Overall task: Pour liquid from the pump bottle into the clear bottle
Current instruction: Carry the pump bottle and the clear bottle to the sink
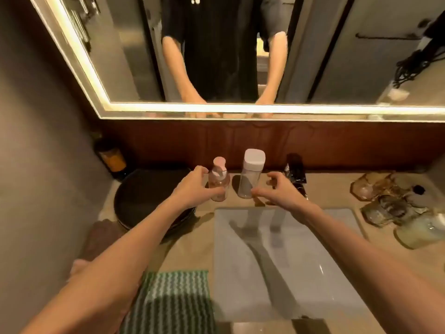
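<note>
My left hand [193,186] curls around the pump bottle [218,182]; I cannot tell if it grips. My right hand [278,190], fingers apart, hovers just beside the clear bottle [249,179].

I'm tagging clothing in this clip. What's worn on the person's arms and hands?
Nothing on either: the left hand and right hand are bare, no gloves, rings or watch visible, forearms uncovered. The mirror shows dark short sleeves ending above the elbows.

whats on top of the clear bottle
A white cap sits on the clear bottle and closes it. Nothing rests on the cap. The bottle's mouth is covered by the cap, so it cannot be seen.
</note>
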### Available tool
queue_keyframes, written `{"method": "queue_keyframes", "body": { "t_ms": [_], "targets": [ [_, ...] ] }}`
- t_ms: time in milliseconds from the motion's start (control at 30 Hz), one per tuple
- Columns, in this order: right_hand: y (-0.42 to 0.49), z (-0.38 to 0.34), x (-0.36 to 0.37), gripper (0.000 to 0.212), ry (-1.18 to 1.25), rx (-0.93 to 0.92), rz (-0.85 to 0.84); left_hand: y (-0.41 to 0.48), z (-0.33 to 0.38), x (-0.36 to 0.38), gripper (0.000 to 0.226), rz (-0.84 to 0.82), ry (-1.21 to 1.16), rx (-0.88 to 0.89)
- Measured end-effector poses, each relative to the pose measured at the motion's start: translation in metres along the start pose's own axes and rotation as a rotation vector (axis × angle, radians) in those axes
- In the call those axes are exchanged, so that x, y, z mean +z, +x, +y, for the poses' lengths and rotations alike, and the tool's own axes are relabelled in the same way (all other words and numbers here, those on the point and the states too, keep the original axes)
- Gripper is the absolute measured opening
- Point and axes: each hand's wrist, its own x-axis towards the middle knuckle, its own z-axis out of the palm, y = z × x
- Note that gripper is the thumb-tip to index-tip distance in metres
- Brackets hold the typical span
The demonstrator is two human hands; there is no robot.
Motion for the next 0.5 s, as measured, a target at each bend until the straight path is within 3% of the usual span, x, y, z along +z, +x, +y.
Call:
{"method": "queue_keyframes", "body": {
  "t_ms": [333, 500],
  "targets": [
    [0.089, 0.025, 0.028, 0.116, 0.006, -0.060, 0.202, 0.059, -0.019, 0.057, 0.092, 0.114, 0.013, -0.100],
    [0.108, 0.031, 0.034, 0.101, 0.082, -0.111, 0.227, 0.075, -0.020, 0.069, 0.085, 0.167, -0.027, -0.133]
  ]
}}
